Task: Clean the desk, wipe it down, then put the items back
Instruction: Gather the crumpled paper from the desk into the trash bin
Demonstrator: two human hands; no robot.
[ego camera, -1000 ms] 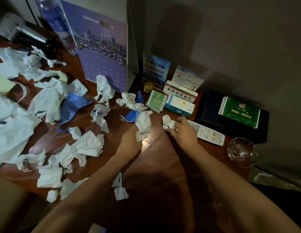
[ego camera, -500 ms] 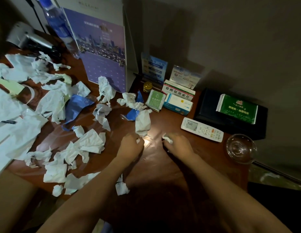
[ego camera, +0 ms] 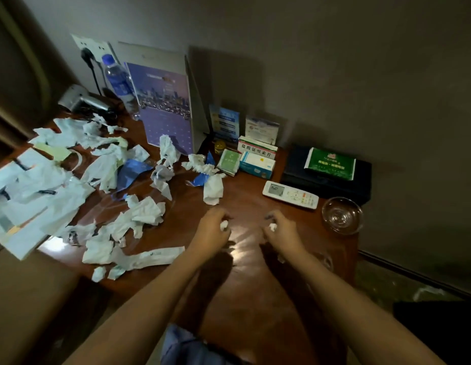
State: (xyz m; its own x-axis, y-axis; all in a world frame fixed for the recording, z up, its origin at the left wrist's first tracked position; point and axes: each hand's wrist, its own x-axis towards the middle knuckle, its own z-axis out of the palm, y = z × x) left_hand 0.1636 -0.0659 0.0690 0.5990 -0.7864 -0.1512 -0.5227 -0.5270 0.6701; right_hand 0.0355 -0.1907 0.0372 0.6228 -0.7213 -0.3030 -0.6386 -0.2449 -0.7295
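The brown wooden desk is littered with several crumpled white tissues and torn papers over its left half. My left hand is curled over the desk's middle and grips a small wad of tissue. About a hand's width to the right, my right hand is curled round another small tissue wad. A larger crumpled tissue lies just beyond my left hand.
A white remote and a glass ashtray sit to the right, a black box with a green packet behind them. Medicine boxes, a calendar, a water bottle and a hair dryer line the back.
Both hands have drawn back toward me from near the remote and the large tissue, each with its wad balled up inside the fist. The camera has tilted up.
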